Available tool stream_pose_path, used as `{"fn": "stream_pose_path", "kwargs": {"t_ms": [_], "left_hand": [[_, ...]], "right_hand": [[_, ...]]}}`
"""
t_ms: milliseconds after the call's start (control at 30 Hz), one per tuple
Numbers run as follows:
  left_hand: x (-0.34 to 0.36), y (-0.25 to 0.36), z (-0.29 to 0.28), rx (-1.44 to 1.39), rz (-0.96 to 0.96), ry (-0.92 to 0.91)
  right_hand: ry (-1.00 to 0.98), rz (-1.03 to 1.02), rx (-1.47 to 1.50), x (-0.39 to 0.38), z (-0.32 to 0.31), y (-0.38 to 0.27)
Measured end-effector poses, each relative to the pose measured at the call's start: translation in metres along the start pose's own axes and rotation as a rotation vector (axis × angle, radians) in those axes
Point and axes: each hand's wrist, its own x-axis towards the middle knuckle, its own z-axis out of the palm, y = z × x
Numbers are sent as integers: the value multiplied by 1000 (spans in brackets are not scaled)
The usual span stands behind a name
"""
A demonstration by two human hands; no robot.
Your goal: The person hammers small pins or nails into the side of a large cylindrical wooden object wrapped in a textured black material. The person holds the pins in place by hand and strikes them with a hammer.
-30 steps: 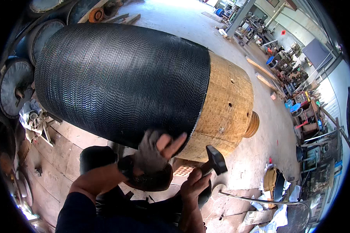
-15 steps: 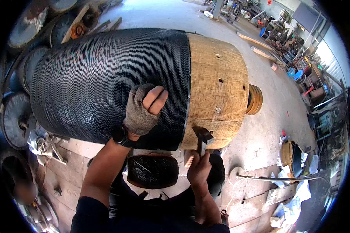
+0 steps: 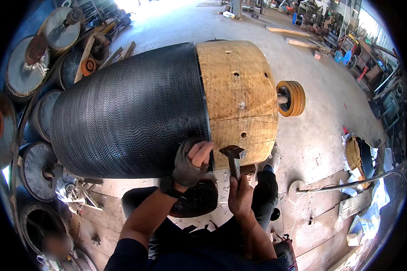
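Clearly, your left hand [image 3: 192,162], in a grey fingerless glove, presses against the near edge of the black ribbed sleeve [image 3: 131,108], fingers [image 3: 202,152] curled together at the seam where the sleeve meets the bare wood; whether they pinch anything there, you cannot tell from this view. Just to the right, your right hand [image 3: 240,196] is clamped around the handle of a hammer [image 3: 233,156], whose dark head sits against the lower face of the wooden drum [image 3: 239,95].

The risk, as it looks: the hammer head is very near your left fingertips, so a glancing blow off the curved wood could land on them. A strike too close to the seam could also nick the sleeve's edge.

The drum lies on its side above the floor in front of you, filling the middle of the view. Its left part is wrapped in black, finely woven herringbone ribbing; its right part is pale planked wood with a few small holes. An orange wheel [image 3: 291,98] sits on the axle at its far right end.
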Motion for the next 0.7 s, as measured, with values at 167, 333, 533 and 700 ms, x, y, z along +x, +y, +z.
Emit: {"fn": "stream_pose_path", "kwargs": {"t_ms": [167, 333, 533, 700], "left_hand": [[-12, 1, 8, 0, -167, -105], [2, 7, 3, 117, -143, -120], [23, 19, 4, 105, -296, -187], [22, 14, -6, 37, -251, -143]], "right_hand": [[-43, 54, 24, 2, -4, -2], [-34, 45, 3, 5, -3, 1], [-27, -7, 22, 9, -3, -8], [-36, -31, 12, 13, -8, -12]]}}
